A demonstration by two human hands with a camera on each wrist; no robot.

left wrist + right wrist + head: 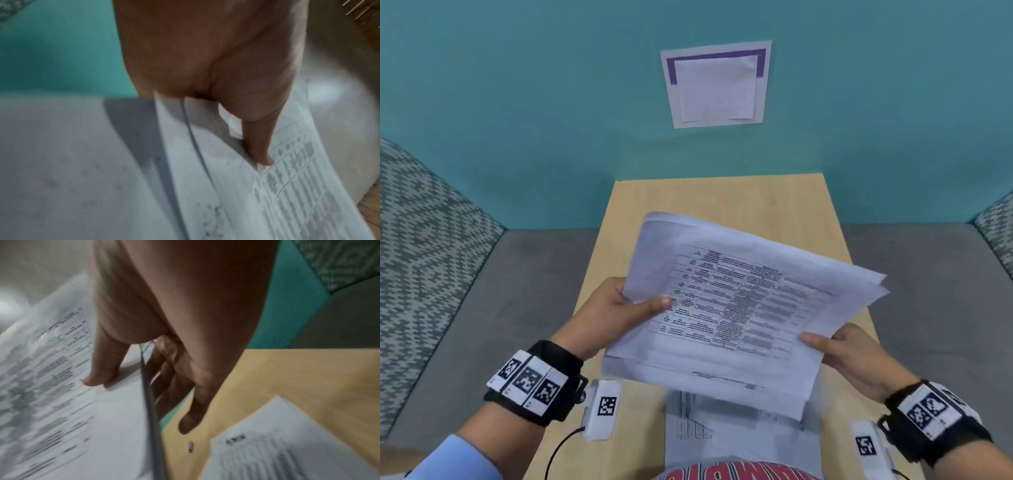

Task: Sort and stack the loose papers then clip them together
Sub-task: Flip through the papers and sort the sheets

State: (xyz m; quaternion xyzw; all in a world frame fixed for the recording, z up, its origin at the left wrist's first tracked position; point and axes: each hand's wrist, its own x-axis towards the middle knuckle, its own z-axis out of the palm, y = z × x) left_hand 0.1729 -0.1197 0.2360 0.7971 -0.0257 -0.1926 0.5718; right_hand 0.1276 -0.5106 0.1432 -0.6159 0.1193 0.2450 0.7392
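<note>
Papers [739, 301] look light & floppy, pinched at opposite edges by left hand [606, 311] & right hand [849, 353]; best held there w/ both.

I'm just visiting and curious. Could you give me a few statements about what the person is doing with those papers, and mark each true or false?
1. Both hands hold the stack of papers. True: the left hand and right hand grip opposite edges.
2. The stack lies flat on the table. False: it is held up above it.
3. Another printed sheet lies on the table beneath. True.
4. The top page is blank. False: it bears a printed grid of text.
</note>
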